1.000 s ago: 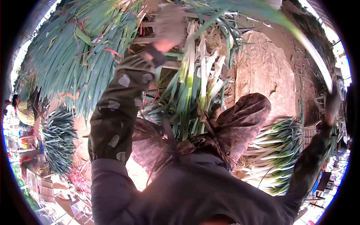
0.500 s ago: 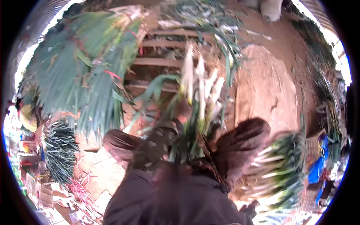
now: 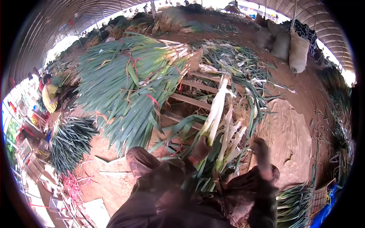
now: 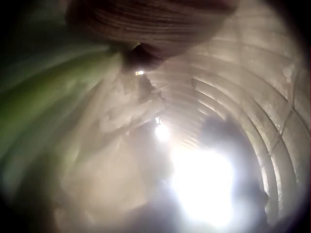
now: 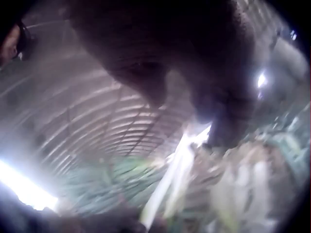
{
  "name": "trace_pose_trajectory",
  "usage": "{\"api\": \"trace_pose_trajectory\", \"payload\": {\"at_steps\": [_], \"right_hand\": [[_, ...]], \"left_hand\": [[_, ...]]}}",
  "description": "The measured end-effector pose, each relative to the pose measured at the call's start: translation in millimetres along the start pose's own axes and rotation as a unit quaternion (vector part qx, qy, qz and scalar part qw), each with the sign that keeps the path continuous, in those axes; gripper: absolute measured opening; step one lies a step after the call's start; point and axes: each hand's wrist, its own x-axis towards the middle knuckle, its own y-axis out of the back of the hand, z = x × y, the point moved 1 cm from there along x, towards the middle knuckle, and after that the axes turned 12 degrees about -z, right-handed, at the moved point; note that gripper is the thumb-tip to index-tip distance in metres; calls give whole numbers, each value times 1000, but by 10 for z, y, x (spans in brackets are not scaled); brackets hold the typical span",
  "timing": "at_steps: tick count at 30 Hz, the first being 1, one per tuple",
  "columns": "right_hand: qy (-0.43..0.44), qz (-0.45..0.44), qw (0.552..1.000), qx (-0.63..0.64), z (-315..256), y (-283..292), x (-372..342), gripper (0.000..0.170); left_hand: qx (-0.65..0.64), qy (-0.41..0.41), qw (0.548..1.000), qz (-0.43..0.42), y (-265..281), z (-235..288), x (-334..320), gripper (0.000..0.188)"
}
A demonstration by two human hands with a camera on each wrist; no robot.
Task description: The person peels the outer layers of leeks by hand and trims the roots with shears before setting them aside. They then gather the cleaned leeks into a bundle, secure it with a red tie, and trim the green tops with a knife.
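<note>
In the head view, my left hand (image 3: 200,150), in a dark glove, grips long white-and-green leeks (image 3: 216,110), their white ends pointing away from me. The left wrist view shows the gloved hand (image 4: 150,26) at the top, beside a blurred green stalk (image 4: 53,85). My right hand (image 3: 262,154) is raised and blurred, right of the stalks, holding nothing that shows. Thumb and fingers stand apart in the right wrist view, where the hand (image 5: 170,53) is dark above white stalks (image 5: 170,179). More leeks (image 3: 230,142) lie just right of the gripped ones.
A large leek pile (image 3: 125,83) spreads on the left by wooden slats (image 3: 192,100). Brown sheeting (image 3: 287,140) lies on the right. Smaller bundles (image 3: 72,142) and pink ties (image 3: 72,186) are at lower left. Sacks (image 3: 298,53) stand at the back; a person (image 3: 49,93) sits far left.
The head view has tilted upward. My left hand came back from the far side to the leeks and grips them. My right hand, earlier raised far right with a leek, has come inward without it.
</note>
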Motion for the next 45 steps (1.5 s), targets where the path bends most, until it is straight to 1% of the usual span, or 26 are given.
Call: {"api": "trace_pose_trajectory", "payload": {"at_steps": [2,4,6,10,11,13,15,17,18,20,24,26,28,30,32,33,34,35,36,37,38,39,40,42,44,45], "right_hand": [[28,-26,999,-25,-488,-676,549,30],[-7,-74,973,217,-759,-1083,885,37],[18,-4,987,161,-845,-1310,1170,39],[58,56,995,54,-890,-1467,1265,42],[42,18,986,160,-972,-1440,1234,33],[24,-21,965,262,-1085,-1373,1119,27],[43,-40,957,284,-1289,-1327,930,21],[71,-92,953,281,-1195,-1428,925,25],[65,-123,947,288,-1195,-1473,901,29],[88,-78,955,271,-1051,-1562,947,30],[1,-119,927,357,-1138,-1365,783,35],[-4,-143,914,380,-1170,-1325,732,36],[-23,-157,907,390,-1145,-1364,728,37],[-27,-164,901,401,-1205,-1417,703,38],[-45,-169,911,374,-1311,-1443,613,36],[-49,-168,920,351,-1378,-1440,544,34],[-53,-165,928,329,-1410,-1428,466,32],[-53,-162,914,367,-1401,-1426,368,33],[-47,-149,917,366,-1360,-1400,345,33],[-43,-134,920,366,-1284,-1366,310,34],[-39,-117,922,368,-1191,-1330,273,35],[-37,-116,930,346,-1073,-1298,351,37],[-38,-119,919,373,-1040,-1257,418,37],[-38,-135,894,425,-1022,-1234,509,37],[-59,-187,845,497,-1109,-1187,470,38],[-58,-210,830,513,-1099,-1170,454,41]], "left_hand": [[-23,-36,999,-10,31,267,-213,42],[89,-26,995,-22,152,583,-437,44],[137,-2,990,-35,204,580,-513,46],[197,-127,965,-115,415,579,-455,47],[257,-122,945,-165,523,532,-193,52],[243,-141,954,-107,858,877,192,60],[175,-131,974,65,1280,1400,620,68],[-15,-135,990,-40,1520,2014,789,71],[42,-235,967,-87,1527,1921,1094,62],[-52,-100,968,-223,1593,2211,1083,55],[-24,-101,950,-295,1720,1925,1315,34],[74,-98,961,-248,1753,1866,1367,19],[154,-122,976,-93,1627,1818,1354,14],[329,-302,886,122,1592,1748,1448,13],[307,-182,926,121,1828,1678,1704,32],[369,-197,875,244,1954,1711,1797,23],[383,-267,842,269,2235,1638,2046,13],[422,-221,817,324,2544,1716,2105,10],[564,-104,789,221,3282,1366,2657,12],[275,-154,916,250,3498,1494,2487,12],[-42,-185,949,250,3573,1767,2291,13],[84,-124,972,179,3505,2060,2157,15],[211,-64,970,106,3338,2303,1996,17],[217,13,967,-130,2674,2263,1729,33],[-23,-68,959,-273,2156,2167,1150,46],[-116,-166,889,-410,2023,2018,1211,43]]}}
